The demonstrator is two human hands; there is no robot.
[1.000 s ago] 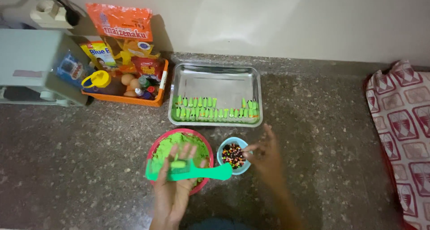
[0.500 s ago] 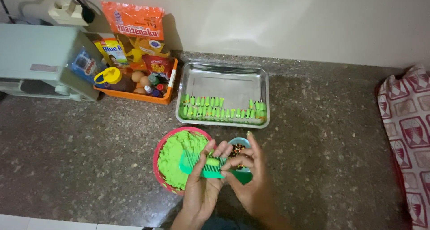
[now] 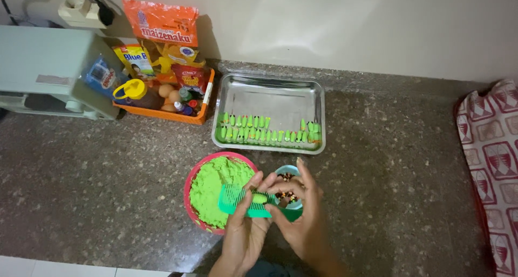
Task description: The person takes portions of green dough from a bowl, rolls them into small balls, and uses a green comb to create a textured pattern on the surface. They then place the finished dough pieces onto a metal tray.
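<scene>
1. A green comb (image 3: 243, 202) is held flat across the left hand (image 3: 245, 231), just above the near edge of the red bowl (image 3: 190, 186) of green dough (image 3: 218, 188).
2. A small roll of dough (image 3: 259, 198) lies on the comb's teeth; it is pinched and pressed there by the fingertips of the right hand (image 3: 302, 223), whose other fingers are spread upward.
3. The left fingers are curled under the comb, with the thumb laid over it.
4. A small blue cup of dark sprinkles (image 3: 286, 193) stands just behind the hands, partly hidden.
5. Done so far: 2 rows of shaped green pieces (image 3: 267, 131) are laid along the near side of the metal tray (image 3: 270, 93).
6. Left, by judgement: the far half of the tray is bare and the bowl is well filled, so much dough remains unshaped.
7. An orange basket of packets and eggs (image 3: 162, 93) stands to the tray's left.
</scene>
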